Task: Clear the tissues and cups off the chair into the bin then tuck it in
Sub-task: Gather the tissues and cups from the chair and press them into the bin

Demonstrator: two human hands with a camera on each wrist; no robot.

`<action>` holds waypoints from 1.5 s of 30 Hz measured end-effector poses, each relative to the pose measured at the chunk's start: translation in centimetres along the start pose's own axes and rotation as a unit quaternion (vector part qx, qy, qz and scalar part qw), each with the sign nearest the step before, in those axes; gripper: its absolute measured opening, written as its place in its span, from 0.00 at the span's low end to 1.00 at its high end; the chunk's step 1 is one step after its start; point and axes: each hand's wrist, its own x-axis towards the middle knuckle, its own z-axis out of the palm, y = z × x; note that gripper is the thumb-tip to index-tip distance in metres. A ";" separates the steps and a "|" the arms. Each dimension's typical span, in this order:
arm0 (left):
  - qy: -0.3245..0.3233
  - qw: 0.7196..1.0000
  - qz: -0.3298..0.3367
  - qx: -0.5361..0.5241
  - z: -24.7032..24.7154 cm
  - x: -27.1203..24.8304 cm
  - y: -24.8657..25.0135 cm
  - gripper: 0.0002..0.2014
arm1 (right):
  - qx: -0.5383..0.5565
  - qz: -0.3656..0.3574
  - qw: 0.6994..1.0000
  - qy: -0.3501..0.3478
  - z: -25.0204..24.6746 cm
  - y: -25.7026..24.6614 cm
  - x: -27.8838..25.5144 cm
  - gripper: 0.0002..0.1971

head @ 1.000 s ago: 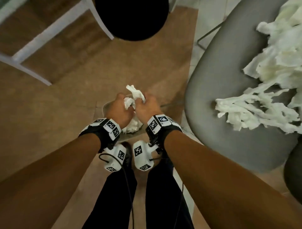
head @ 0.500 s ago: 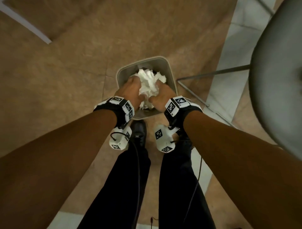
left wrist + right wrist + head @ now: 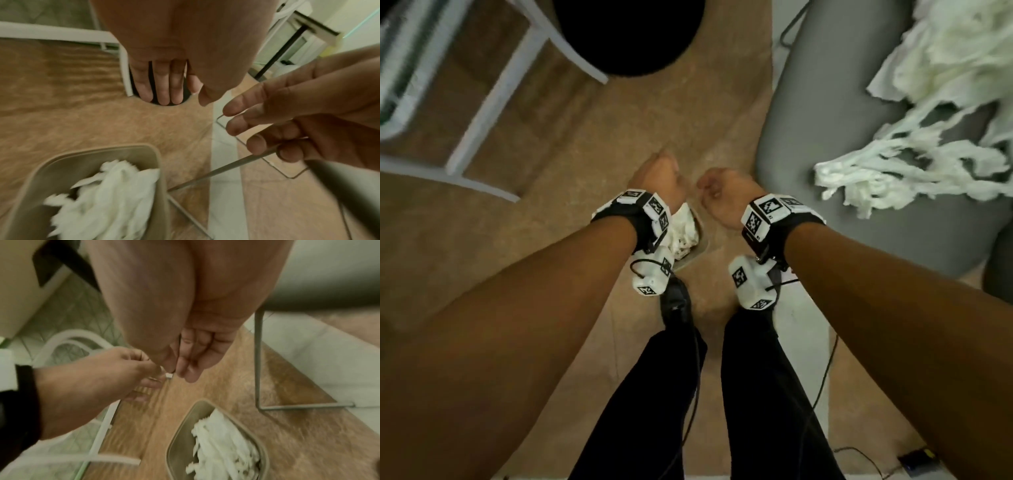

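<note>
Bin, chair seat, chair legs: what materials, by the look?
Bin: likely plastic, beige, matte, with a smooth rounded moulded rim.
Chair seat: grey moulded shell, probably plastic; smooth, seamless.
Chair legs: thin bent metal rod, dull grey sheen.

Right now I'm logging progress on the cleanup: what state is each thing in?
left hand: empty, fingers relaxed.
right hand: empty, loosely curled.
bin: upright, holding crumpled tissues.
chair: not yet cleared.
tissue pile: heaped on the seat.

No readable words, brands or numbers appear anywhere. The wrist bands (image 3: pixel 770 214) carry only black-and-white square marker patterns.
</note>
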 end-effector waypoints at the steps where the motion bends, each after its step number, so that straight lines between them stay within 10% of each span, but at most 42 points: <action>1: 0.007 1.000 0.023 -0.002 -0.7 0.0 2.5 0.07 | 0.015 0.001 1.000 0.014 -1.9 0.6 -0.9 0.15; 7: 0.040 0.984 0.172 -0.004 0.7 -0.1 15.6 0.07 | 0.059 0.050 0.988 0.138 -11.4 7.2 -5.7 0.12; 17: -0.092 0.932 0.302 0.177 11.6 -2.2 25.3 0.50 | -0.043 0.154 0.959 0.233 -19.5 23.6 -9.8 0.29; 22: -0.067 0.928 0.324 0.173 12.2 -1.7 25.0 0.16 | -0.113 0.087 0.980 0.137 -19.2 25.2 -9.4 0.50; 28: -0.068 0.943 0.305 0.111 10.2 -0.4 25.1 0.15 | -0.167 0.086 0.975 0.116 -18.5 25.1 -6.5 0.60; 36: -0.099 0.953 0.276 0.080 10.0 0.5 25.7 0.51 | -0.123 0.015 0.986 0.111 -19.2 22.6 -4.6 0.26; 45: -0.069 0.967 0.242 0.044 9.2 -0.1 23.7 0.03 | 0.001 0.027 0.989 0.142 -14.4 18.3 -6.0 0.19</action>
